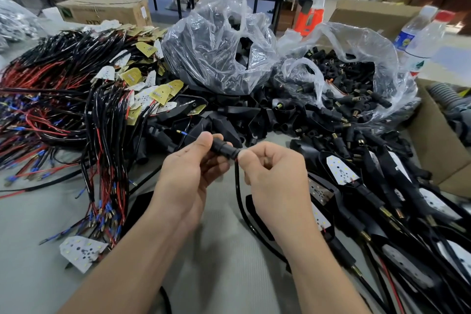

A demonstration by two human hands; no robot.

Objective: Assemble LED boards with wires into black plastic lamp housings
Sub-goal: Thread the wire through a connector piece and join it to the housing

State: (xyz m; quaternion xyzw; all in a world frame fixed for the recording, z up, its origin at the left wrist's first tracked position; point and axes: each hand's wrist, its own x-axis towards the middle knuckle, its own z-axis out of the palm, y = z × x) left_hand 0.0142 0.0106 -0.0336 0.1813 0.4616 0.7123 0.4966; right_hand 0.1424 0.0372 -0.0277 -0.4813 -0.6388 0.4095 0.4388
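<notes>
A black plastic stem [224, 149] lies nearly level, trailing a black wire [238, 186] downward.

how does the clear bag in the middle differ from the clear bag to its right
The middle bag stands tall with its handles up; the right bag sags low with its mouth spread wide. The middle bag holds large black housings; the right bag holds small black stems with brass tips. Both are crinkled clear plastic holding black parts.

Two hands [191, 168], two bags [219, 41], perhaps three
</notes>
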